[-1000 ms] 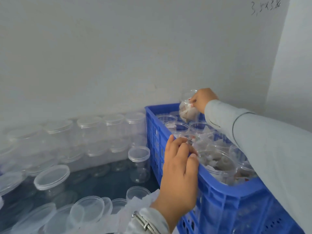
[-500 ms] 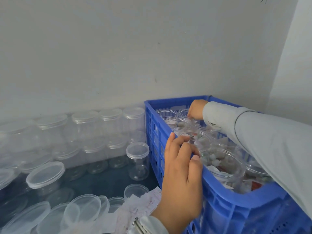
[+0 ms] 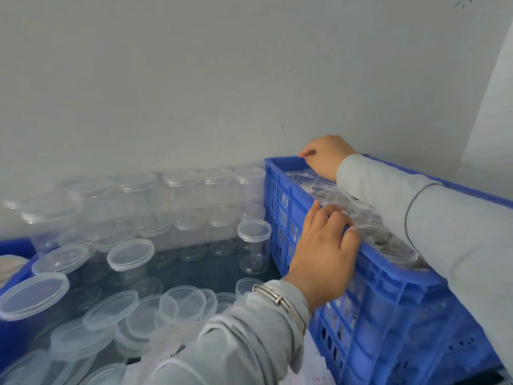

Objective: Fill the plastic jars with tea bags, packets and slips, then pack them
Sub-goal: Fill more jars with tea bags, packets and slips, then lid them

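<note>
A blue crate (image 3: 388, 301) sits against the wall, packed with open clear jars (image 3: 397, 251) that seem to hold pale tea bags, though blur hides the details. Left of the crate stand rows of lidded empty jars (image 3: 194, 207), with loose lids (image 3: 183, 304) nearer the camera. The left hand (image 3: 322, 254) curls over the crate's near rim, gripping it. The right hand (image 3: 324, 157) hovers at the crate's far corner, fingers loosely bent, holding nothing.

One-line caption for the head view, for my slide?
Left hand grips the blue crate rim; right hand reaches over the filled jars.
</note>
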